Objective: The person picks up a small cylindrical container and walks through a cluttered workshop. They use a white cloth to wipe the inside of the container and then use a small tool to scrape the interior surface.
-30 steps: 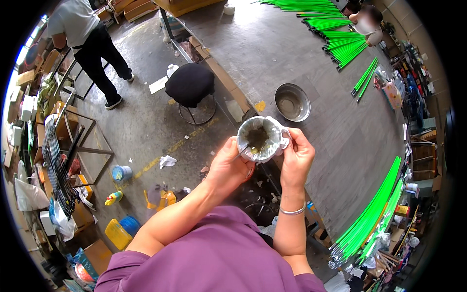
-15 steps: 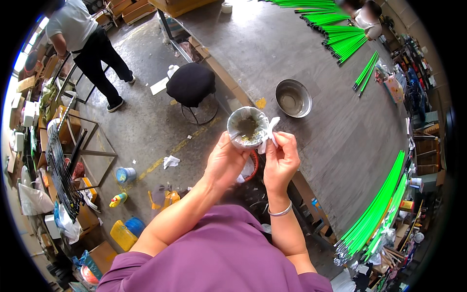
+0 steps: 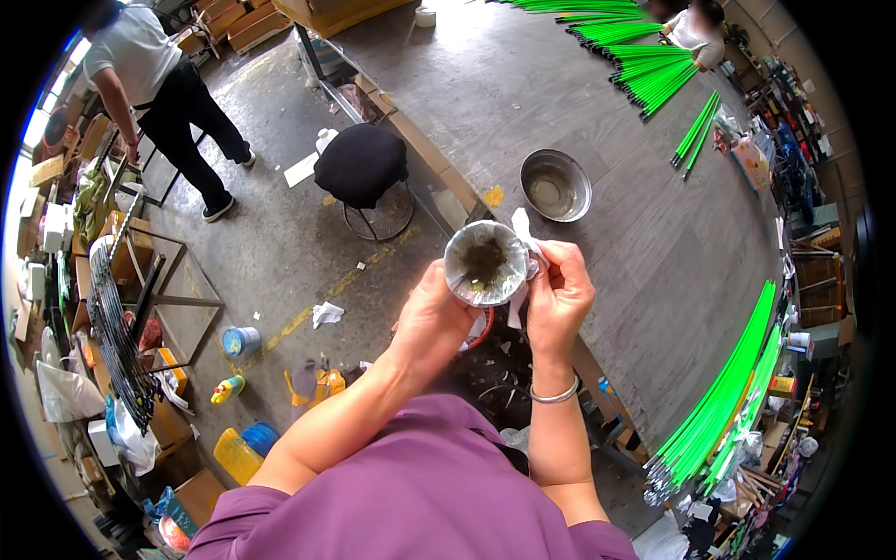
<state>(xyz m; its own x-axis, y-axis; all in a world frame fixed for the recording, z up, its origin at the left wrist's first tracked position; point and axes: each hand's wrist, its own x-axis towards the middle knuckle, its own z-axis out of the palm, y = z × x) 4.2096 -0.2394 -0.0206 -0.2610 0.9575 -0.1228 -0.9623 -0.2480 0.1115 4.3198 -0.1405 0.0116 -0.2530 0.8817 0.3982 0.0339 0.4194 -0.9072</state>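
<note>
Head view: left hand (image 3: 431, 319) cups metal cup (image 3: 485, 264) (grimy inside); right hand (image 3: 557, 297) pinches white cloth (image 3: 519, 245).

Place: a workshop.
Showing it: green rods (image 3: 719, 411) are lying on a big worktable (image 3: 653, 233); boxes (image 3: 56, 233) are crowding the floor.

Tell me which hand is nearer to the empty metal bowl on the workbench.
Right. The right hand is just below the metal bowl, pinching a white cloth at the cup's rim. The left hand holds the cup from farther left.
</note>
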